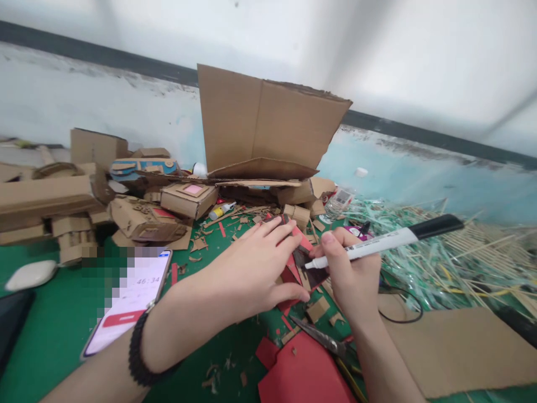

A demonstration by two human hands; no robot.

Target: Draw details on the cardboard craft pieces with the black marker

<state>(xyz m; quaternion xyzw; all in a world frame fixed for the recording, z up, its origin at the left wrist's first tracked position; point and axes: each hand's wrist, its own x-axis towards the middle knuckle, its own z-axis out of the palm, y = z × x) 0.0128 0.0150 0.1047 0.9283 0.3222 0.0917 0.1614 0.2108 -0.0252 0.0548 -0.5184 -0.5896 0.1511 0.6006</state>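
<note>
My right hand (354, 268) is closed round a white marker (377, 244) with a black end, its tip pointing left at a dark patch on a red piece (293, 268). Flat over that red piece lies my left hand (264, 260), fingers spread and resting on it. A black band circles my left wrist. Below both hands, scissors (323, 337) lie by a larger red sheet (304, 372) on the green table. Part of the smaller red piece is hidden under my left hand.
Cardboard models (146, 218) crowd the left, with a phone (134, 302) in front. A large cardboard panel (272, 123) stands behind. Thin sticks and plastic wrap (419, 263) fill the right, above a flat cardboard sheet (465, 347). Scraps surround my hands.
</note>
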